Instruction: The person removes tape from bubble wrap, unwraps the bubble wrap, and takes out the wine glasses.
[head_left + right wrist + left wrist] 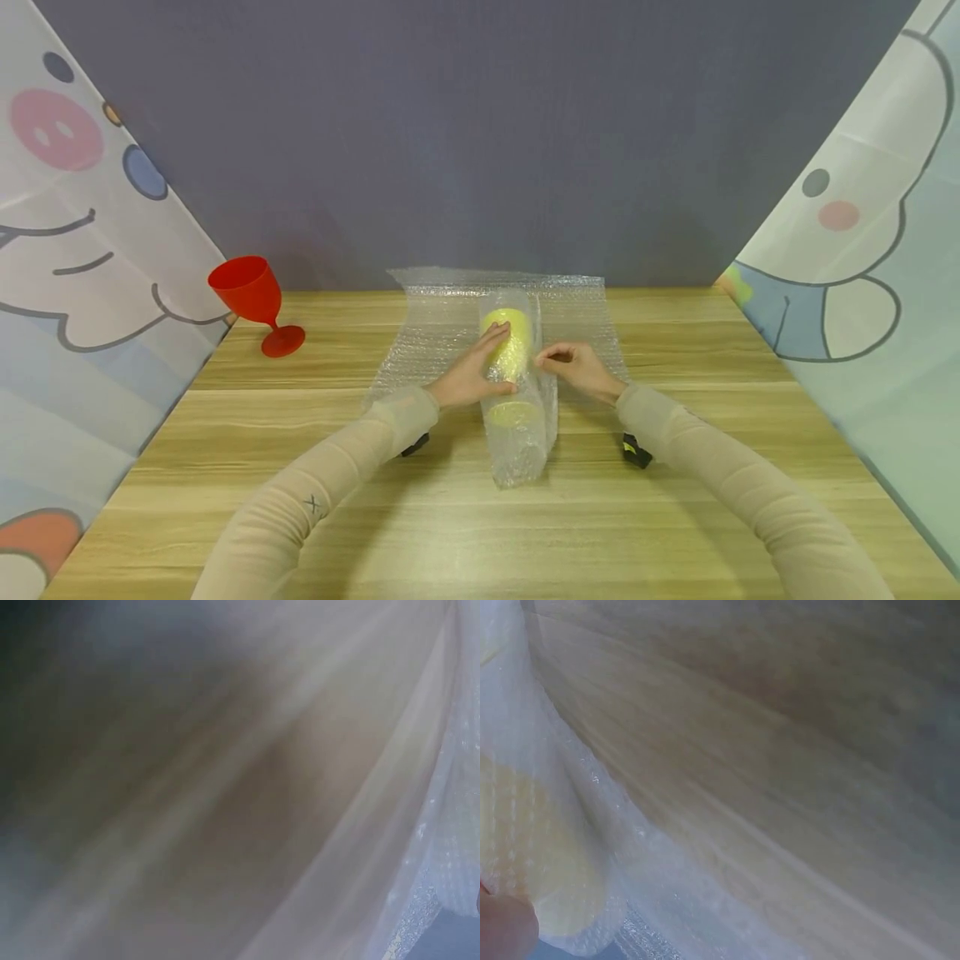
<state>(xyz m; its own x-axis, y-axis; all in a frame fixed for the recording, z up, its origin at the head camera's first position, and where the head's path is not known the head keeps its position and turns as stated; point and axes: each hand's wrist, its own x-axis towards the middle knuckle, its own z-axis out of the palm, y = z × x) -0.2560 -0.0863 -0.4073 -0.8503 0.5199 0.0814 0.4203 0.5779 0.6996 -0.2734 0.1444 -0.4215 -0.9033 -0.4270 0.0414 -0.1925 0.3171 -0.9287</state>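
Note:
A yellow goblet-shaped thing [512, 367] lies lengthwise on the table, rolled in clear bubble wrap [517, 458]. Its wide yellow part and a round yellow base show through the film. My left hand [474, 373] rests over the roll from the left, fingers straight and thumb apart. On the right side, my right hand [581, 367] pinches the wrap's loose edge between thumb and fingertips. In the left wrist view a fingertip [506, 926] lies against the wrapped yellow surface [536, 847]. Sleeve fabric fills most of both wrist views.
A red goblet [258, 298] stands at the table's back left. Unrolled bubble wrap [438, 321] spreads behind the roll, up to the dark back wall [480, 150]. Small black pieces [636, 451] show beneath the forearms. Cartoon-printed panels flank the wooden table [562, 542].

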